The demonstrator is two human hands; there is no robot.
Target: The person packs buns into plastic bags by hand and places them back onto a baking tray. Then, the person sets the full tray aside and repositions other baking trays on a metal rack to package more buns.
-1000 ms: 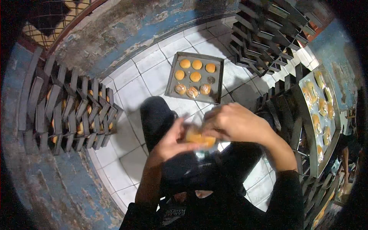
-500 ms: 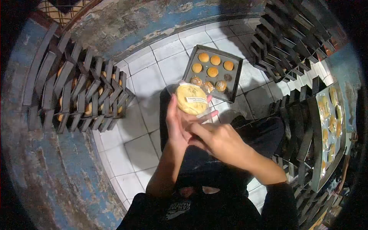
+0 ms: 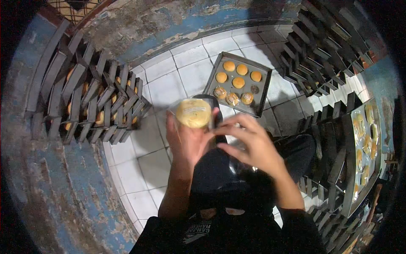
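Left hand (image 3: 188, 143) gripping wrapped bun (image 3: 193, 118), label (image 3: 195, 109) illegibly blurred, right hand (image 3: 255, 146) loosely spread

Yellow bun (image 3: 193, 119) in clear wrapper (image 3: 208, 102)

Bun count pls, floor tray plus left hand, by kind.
Bare buns on tray: 5
Wrapped buns on tray: 3
Bagged bun in left hand: 1
Total: 9
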